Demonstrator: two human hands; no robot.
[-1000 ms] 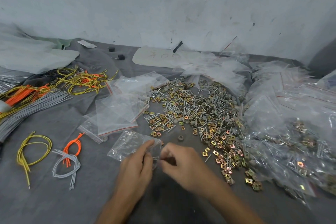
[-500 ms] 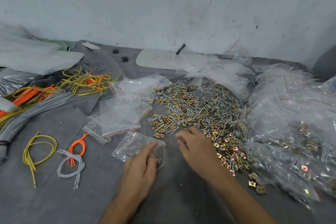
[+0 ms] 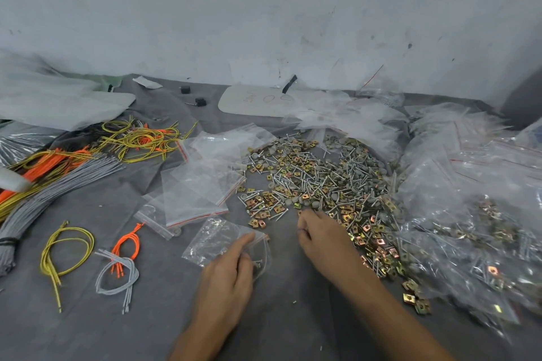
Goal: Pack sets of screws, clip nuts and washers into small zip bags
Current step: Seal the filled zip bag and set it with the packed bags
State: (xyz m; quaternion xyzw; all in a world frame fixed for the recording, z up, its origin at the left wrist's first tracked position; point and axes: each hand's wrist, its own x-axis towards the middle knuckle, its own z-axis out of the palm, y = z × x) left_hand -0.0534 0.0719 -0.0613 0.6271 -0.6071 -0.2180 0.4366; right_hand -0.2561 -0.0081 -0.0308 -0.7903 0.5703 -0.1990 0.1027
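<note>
With the zip bag (image 3: 214, 240) gripped by the left hand (image 3: 227, 275), parts from the pile (image 3: 322, 179) at the right hand's (image 3: 322, 239) curled fingertips (hold unclear) are to be dropped in.

A scuffed, pale grey wall (image 3: 264, 14) flecked with dark marks fills 12 o'clock. Below it, toward 6 o'clock, wrinkled grey cloth (image 3: 164, 114) covers the bench (image 3: 88, 331) in flat, even light.

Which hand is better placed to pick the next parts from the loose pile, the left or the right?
The right hand. It is at the near edge of the hardware pile, while the left hand holds the small zip bag off to the side, so it is busy.
</note>
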